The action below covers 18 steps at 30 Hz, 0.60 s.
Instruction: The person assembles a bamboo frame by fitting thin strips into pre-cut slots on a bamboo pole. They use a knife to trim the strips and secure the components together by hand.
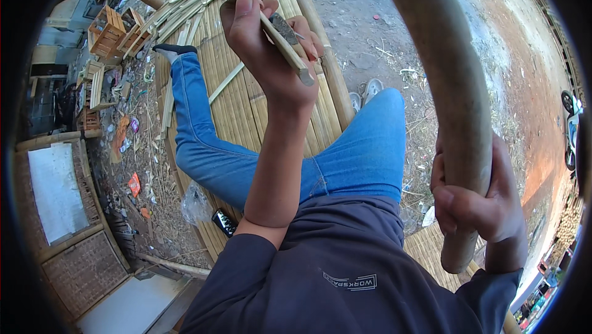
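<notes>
My left hand [265, 50] is raised over the bamboo platform, closed round a narrow bamboo strip [287, 54]. The thumb lies along the strip, whose cut end points toward me. Between the strip and the curled fingers sits a dark piece [283, 28] with a thin pointed metal bit; its kind I cannot make out. My right hand [480, 201] wraps round the lower part of a thick, smooth wooden pole [456, 75]. The pole rises past the upper edge, looking bent close to the camera, and its rounded lower end sticks out below the fist.
I sit on a slatted bamboo platform [246, 109], where split bamboo strips [188, 4] lie heaped at the far end. A clear plastic bag [196, 203] and a dark shiny object [224, 223] lie by my left hip. Wooden crates [106, 32] stand left; a motorbike [570, 124] is far right.
</notes>
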Available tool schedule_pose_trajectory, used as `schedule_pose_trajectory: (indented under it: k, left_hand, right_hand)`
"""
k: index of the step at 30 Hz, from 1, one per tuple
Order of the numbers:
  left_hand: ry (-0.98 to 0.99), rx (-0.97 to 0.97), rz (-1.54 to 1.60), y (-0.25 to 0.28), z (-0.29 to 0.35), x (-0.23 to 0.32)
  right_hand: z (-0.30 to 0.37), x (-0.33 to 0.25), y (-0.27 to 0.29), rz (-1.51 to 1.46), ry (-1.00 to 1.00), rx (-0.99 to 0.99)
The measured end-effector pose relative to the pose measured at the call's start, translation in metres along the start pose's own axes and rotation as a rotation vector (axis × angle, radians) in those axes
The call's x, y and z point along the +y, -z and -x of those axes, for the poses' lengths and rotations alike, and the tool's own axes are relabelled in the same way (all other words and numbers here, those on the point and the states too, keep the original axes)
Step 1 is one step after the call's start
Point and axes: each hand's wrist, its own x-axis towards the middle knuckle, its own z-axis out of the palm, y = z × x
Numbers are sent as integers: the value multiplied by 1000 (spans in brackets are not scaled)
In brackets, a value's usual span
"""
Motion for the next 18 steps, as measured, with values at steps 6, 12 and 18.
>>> schedule_pose_trajectory:
  k: [6,12,18]
  left_hand:
    - [257,-54,125,7,-1,15]
    - [238,-50,147,13,-2,14]
    - [51,-431,466,26,-11,-15]
  right_hand:
    - [-4,-1,0,-207,125,57]
    - [-4,3,-1,-116,115,6]
    - [9,3,-11,-7,35,32]
